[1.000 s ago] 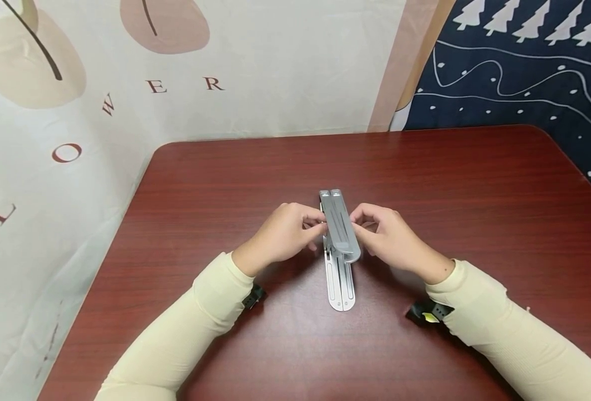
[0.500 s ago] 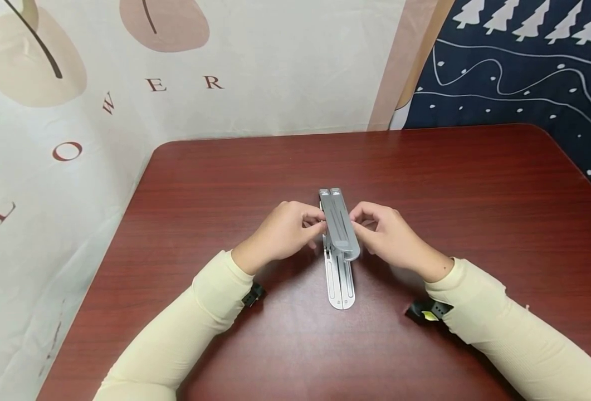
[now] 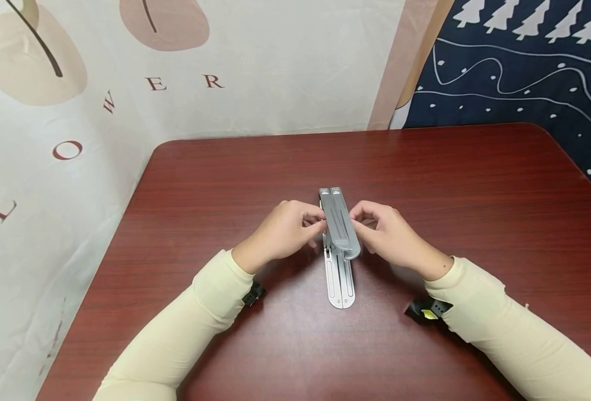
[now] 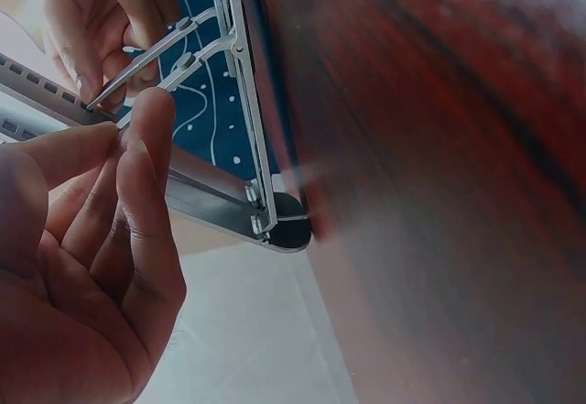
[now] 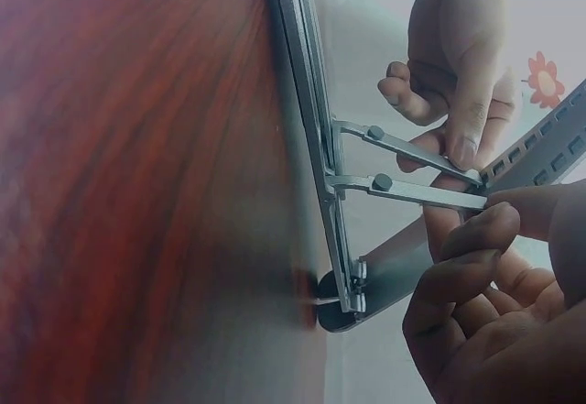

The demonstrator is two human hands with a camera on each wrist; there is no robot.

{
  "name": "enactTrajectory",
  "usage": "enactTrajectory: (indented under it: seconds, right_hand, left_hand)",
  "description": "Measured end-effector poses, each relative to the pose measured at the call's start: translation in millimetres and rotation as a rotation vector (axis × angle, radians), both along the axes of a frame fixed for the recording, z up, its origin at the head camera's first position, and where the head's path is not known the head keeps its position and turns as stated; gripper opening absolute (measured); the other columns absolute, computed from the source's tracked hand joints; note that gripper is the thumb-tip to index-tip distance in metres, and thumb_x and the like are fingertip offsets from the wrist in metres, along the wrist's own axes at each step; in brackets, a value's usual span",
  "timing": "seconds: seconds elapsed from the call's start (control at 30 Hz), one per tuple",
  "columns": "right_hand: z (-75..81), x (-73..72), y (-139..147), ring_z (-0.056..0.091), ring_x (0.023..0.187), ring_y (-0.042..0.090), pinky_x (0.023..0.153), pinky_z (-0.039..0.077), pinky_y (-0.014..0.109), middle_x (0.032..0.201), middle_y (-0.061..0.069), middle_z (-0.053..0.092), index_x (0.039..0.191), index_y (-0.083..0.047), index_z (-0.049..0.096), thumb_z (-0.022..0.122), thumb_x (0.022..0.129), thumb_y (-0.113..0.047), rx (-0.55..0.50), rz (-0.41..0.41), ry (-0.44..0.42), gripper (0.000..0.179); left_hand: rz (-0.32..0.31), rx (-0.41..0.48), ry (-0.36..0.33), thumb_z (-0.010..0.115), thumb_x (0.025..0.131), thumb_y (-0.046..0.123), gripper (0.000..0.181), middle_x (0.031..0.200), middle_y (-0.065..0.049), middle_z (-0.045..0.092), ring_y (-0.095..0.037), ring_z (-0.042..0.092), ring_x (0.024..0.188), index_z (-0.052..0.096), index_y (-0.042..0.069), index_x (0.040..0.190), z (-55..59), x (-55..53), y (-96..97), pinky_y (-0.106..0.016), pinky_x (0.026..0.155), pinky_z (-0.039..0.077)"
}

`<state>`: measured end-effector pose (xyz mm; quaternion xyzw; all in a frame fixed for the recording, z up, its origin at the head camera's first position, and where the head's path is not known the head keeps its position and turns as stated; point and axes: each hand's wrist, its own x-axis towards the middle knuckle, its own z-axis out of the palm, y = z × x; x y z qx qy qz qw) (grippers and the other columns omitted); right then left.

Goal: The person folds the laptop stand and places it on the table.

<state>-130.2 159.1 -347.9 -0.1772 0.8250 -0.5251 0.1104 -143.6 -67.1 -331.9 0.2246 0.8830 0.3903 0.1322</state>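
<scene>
In the head view a silver folding laptop stand (image 3: 339,228) is on the table, its long bars side by side. Its upper bars rise at a slant from the hinge (image 4: 258,216) at the far end. Two thin support struts (image 5: 426,194) run from the base bars to the notched underside of the upper bars (image 5: 540,150). My left hand (image 3: 285,231) is on the stand's left side, pinching one strut near its upper end. From the right, my right hand (image 3: 387,236) pinches the other strut near the notches. The upper bars partly hide the fingertips in the head view.
The dark red wooden table (image 3: 235,172) has rounded back corners. Behind it hang a pale printed cloth (image 3: 285,67) and a navy cloth with white trees (image 3: 516,72). Wrist devices with black straps (image 3: 428,310) sit below both pale yellow sleeves (image 3: 220,295).
</scene>
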Motion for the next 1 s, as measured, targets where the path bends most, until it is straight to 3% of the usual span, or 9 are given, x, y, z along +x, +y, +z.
enactTrajectory:
  seconds: [0.67, 0.9, 1.0]
  right_hand:
    - [-3.0, -0.7, -0.8, 0.051, 0.047, 0.013, 0.044, 0.044, 0.027, 0.081, 0.010, 0.067, 0.096, -0.006, 0.064, 0.059, 0.099, -0.010, 0.021, -0.020, 0.019, 0.007]
    - [-3.5, 1.0, -3.4, 0.068, 0.086, 0.016, 0.075, 0.054, 0.030, 0.094, 0.008, 0.073, 0.096, -0.006, 0.067, 0.061, 0.098, -0.009, 0.088, -0.051, 0.139, 0.007]
    - [-2.7, 3.8, -4.7, 0.070, 0.089, 0.019, 0.078, 0.054, 0.034, 0.096, 0.007, 0.074, 0.096, -0.006, 0.067, 0.061, 0.098, -0.010, 0.101, -0.058, 0.158, 0.007]
  left_hand:
    - [0.000, -0.022, -0.013, 0.061, 0.097, 0.014, 0.016, 0.090, -0.005, 0.079, -0.014, 0.073, 0.061, 0.076, 0.018, 0.102, 0.3, 0.2, 0.2, -0.024, 0.058, 0.050]
    - [0.002, -0.030, -0.016, 0.061, 0.097, 0.013, 0.016, 0.090, -0.003, 0.079, -0.014, 0.073, 0.061, 0.076, 0.017, 0.102, 0.7, 0.0, 0.6, -0.024, 0.059, 0.050]
    - [-0.001, -0.038, -0.013, 0.062, 0.098, 0.014, 0.015, 0.089, -0.002, 0.079, -0.013, 0.073, 0.060, 0.076, 0.018, 0.100, 0.8, -0.2, 0.9, -0.024, 0.060, 0.050]
